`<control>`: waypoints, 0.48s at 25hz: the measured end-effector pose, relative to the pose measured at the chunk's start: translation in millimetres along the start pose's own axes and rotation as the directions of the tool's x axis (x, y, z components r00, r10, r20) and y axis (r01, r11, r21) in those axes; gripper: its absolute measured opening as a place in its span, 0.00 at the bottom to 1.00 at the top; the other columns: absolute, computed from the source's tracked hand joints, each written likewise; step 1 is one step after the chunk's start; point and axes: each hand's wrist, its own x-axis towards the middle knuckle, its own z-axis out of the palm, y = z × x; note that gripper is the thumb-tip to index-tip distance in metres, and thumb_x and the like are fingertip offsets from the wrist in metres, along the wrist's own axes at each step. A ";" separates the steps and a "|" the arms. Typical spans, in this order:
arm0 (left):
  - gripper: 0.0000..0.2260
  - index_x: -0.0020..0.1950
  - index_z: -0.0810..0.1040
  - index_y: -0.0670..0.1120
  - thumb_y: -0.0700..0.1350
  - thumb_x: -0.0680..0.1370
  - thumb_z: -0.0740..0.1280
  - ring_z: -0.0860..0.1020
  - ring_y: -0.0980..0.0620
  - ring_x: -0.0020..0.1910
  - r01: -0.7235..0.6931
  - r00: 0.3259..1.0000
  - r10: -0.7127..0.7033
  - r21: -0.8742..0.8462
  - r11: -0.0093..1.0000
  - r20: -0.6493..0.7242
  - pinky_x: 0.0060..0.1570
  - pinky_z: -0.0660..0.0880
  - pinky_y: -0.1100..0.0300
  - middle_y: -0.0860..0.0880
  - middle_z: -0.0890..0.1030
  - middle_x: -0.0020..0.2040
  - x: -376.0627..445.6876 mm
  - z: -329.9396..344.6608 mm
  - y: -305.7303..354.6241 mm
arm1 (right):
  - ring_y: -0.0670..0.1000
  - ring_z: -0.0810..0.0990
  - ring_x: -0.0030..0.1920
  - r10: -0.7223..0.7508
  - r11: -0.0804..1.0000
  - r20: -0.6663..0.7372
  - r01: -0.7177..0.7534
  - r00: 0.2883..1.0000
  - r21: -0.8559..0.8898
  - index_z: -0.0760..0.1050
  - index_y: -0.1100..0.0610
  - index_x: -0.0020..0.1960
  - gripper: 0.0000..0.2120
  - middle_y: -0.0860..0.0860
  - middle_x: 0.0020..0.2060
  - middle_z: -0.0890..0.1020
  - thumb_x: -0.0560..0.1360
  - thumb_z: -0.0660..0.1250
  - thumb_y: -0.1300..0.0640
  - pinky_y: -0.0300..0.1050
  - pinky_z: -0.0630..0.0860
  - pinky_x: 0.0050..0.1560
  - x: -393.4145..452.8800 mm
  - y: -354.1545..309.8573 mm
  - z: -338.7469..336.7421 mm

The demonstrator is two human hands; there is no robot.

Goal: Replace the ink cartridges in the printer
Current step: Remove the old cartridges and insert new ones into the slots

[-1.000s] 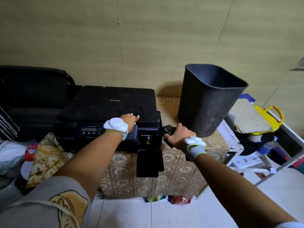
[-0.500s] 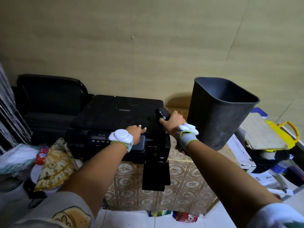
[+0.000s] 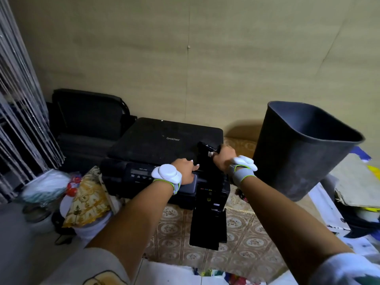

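Observation:
A black Brother printer point(image 3: 160, 145) sits on a cloth-covered table point(image 3: 242, 229). Its cartridge door point(image 3: 207, 227) hangs open at the front right, and coloured slot labels point(image 3: 205, 189) show above it. My right hand point(image 3: 223, 157) is shut on a black ink cartridge point(image 3: 206, 149), held above the printer's right front corner. My left hand point(image 3: 186, 169) rests flat on the printer's front top edge, fingers spread, holding nothing.
A tall dark bin point(image 3: 302, 151) stands on the table right of the printer. A black chair point(image 3: 88, 118) is behind on the left. Bags and a patterned cloth point(image 3: 86, 200) lie left; papers and a yellow bag point(image 3: 357, 182) lie right.
My right hand has lifted the black cartridge from the table beside the bin up to the printer's right top corner. My left hand stays on the printer. The view tilted upward.

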 end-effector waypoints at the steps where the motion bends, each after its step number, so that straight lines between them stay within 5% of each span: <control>1: 0.24 0.75 0.65 0.52 0.43 0.78 0.57 0.72 0.40 0.68 0.000 1.000 0.000 0.004 1.000 -0.003 0.65 0.71 0.52 0.44 0.67 0.75 -0.6 -0.4 0.2 | 0.63 0.74 0.62 0.000 1.000 0.016 0.000 1.000 -0.013 0.71 0.64 0.62 0.20 0.64 0.61 0.75 0.76 0.62 0.52 0.50 0.71 0.59 1.5 0.4 -0.2; 6: 0.24 0.75 0.65 0.53 0.44 0.78 0.58 0.72 0.41 0.68 0.013 1.000 -0.013 -0.008 1.000 0.013 0.65 0.71 0.53 0.45 0.65 0.76 0.1 -0.3 0.7 | 0.63 0.73 0.62 0.003 0.999 0.055 -0.001 0.998 -0.034 0.69 0.63 0.63 0.20 0.63 0.62 0.75 0.77 0.60 0.52 0.51 0.70 0.60 5.3 3.8 -3.6; 12: 0.24 0.75 0.64 0.53 0.45 0.78 0.58 0.71 0.41 0.68 0.020 0.999 -0.020 0.003 1.000 0.030 0.64 0.71 0.53 0.45 0.65 0.76 1.1 0.4 0.8 | 0.62 0.68 0.67 0.027 0.999 0.059 -0.029 0.998 0.038 0.60 0.64 0.68 0.31 0.63 0.66 0.69 0.73 0.68 0.50 0.52 0.66 0.66 -5.8 11.9 -3.1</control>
